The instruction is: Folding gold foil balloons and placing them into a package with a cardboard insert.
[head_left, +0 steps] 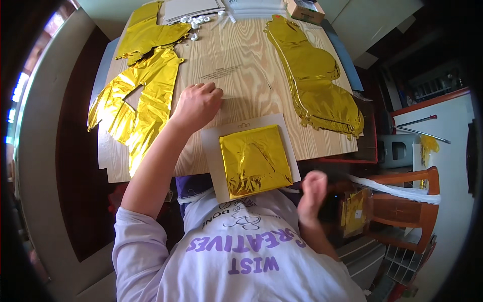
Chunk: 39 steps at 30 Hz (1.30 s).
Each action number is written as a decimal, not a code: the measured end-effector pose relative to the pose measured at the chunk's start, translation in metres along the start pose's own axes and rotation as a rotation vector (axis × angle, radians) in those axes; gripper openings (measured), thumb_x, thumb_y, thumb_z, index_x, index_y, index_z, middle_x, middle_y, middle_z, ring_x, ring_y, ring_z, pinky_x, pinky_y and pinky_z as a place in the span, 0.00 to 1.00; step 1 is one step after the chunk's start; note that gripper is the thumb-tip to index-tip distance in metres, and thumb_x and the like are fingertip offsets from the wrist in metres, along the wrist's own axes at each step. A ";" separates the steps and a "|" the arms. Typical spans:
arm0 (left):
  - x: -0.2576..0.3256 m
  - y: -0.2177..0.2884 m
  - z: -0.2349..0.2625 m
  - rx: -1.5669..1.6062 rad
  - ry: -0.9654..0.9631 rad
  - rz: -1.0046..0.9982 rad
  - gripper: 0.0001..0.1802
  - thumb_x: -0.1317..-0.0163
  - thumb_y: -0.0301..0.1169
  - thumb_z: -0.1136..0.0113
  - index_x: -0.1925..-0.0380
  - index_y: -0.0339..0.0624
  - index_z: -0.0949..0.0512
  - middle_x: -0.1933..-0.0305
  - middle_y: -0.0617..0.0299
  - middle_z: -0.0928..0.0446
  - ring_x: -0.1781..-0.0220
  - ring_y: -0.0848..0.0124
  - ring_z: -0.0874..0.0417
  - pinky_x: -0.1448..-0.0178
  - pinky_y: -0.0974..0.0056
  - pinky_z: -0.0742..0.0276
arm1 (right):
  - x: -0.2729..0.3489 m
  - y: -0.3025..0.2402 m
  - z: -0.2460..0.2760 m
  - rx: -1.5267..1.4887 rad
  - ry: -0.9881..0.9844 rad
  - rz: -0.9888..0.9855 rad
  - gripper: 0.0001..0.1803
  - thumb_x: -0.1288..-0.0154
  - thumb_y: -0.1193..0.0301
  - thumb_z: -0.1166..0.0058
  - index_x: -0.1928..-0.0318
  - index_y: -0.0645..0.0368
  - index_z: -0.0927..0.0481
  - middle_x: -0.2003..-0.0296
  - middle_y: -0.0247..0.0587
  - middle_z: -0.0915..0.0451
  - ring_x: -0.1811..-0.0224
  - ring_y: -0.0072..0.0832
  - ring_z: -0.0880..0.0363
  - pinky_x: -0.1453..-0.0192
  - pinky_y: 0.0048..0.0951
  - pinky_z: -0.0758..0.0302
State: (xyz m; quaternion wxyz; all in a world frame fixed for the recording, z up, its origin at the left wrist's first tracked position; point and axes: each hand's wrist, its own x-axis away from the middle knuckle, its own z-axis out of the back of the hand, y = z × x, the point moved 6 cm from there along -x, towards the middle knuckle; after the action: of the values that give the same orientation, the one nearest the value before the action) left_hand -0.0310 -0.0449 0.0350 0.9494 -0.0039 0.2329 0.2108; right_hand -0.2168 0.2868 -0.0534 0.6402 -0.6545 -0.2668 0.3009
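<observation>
My left hand (197,104) is over the middle of the table, its fingers curled closed at the near edge of a clear plastic bag (219,74) with small dark print. Most of the bag's outline is hard to see. A square packet of folded gold foil (256,161) lies on a pale card with a hang hole (213,135), which juts over the table's near edge against my shirt. My right hand (313,194) is off the table, to the right of the packet, smeared by motion; I see nothing in it.
Flat gold foil balloons lie on the wooden table (251,60): a left stack (146,95) and a right one (314,70). White rings (196,21), white cards (188,7) and a cardboard box (306,10) are at the far side. A wooden chair (402,206) stands right.
</observation>
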 end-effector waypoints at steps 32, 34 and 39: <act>0.027 0.053 0.021 0.404 -0.264 0.040 0.09 0.38 0.23 0.37 0.58 0.39 0.15 0.63 0.55 0.22 0.60 0.53 0.15 0.54 0.54 0.18 | -0.048 -0.034 -0.055 -0.241 -0.221 -0.462 0.12 0.33 0.76 0.38 0.50 0.66 0.17 0.61 0.35 0.15 0.64 0.20 0.17 0.62 0.24 0.19; 0.022 0.058 0.024 0.412 -0.278 0.021 0.09 0.39 0.23 0.37 0.58 0.40 0.15 0.63 0.55 0.22 0.60 0.54 0.15 0.53 0.55 0.18 | -0.042 -0.027 -0.058 -0.267 -0.189 -0.380 0.13 0.31 0.78 0.40 0.48 0.67 0.18 0.57 0.34 0.16 0.57 0.19 0.19 0.49 0.26 0.22; 0.023 0.077 0.042 0.296 -0.132 -0.107 0.06 0.42 0.26 0.39 0.64 0.42 0.17 0.66 0.57 0.26 0.57 0.56 0.18 0.54 0.56 0.21 | -0.025 -0.022 -0.078 -0.390 -0.185 -0.486 0.13 0.28 0.72 0.40 0.47 0.63 0.19 0.59 0.39 0.13 0.64 0.24 0.13 0.69 0.23 0.18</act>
State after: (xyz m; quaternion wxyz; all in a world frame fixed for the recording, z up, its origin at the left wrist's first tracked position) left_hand -0.0248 0.0386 0.0695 0.9628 0.1372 0.1978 0.1230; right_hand -0.1761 0.2162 -0.0305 0.5289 -0.6518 -0.5250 0.1405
